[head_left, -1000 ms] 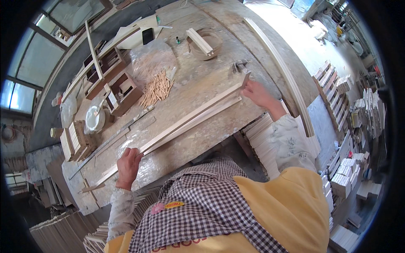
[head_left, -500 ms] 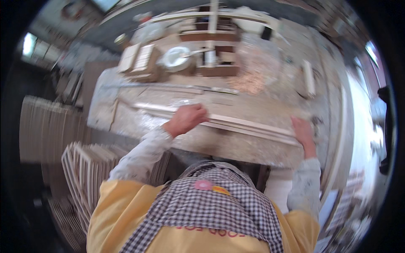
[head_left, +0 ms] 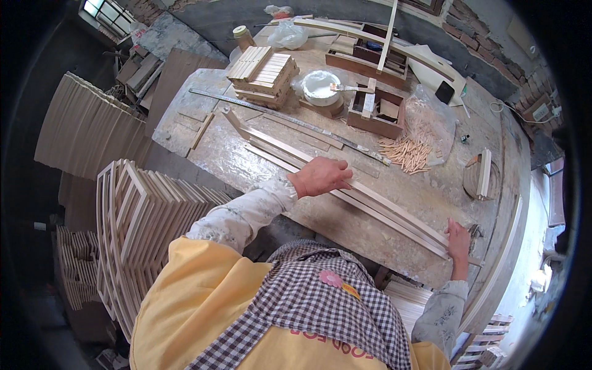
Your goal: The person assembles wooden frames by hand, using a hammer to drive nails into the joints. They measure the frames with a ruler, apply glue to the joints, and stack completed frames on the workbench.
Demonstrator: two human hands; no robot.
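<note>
Two long pale wooden strips lie side by side across the workbench, sloping from upper left to lower right. The far wooden strip (head_left: 280,146) has a short piece standing off at an angle from its left end; the near wooden strip (head_left: 398,223) runs close alongside it. My left hand (head_left: 320,177) is closed over the strips near their middle, its fingertips hidden beneath the palm. At the right end, my right hand (head_left: 457,240) grips the tip of the far strip, its fingers partly bent round it.
Beyond the strips lies a long metal ruler (head_left: 290,126). Behind it are stacked wooden blocks (head_left: 262,74), a white tub (head_left: 320,87) with a brush, a wooden box (head_left: 377,117) and spilled wooden dowels (head_left: 407,154). Stacked wooden frames (head_left: 145,216) stand left of the bench (head_left: 209,148).
My view has turned, so the bench and strips now slope more steeply down to the right. Both hands remain at the strips, in about the same places along them.
</note>
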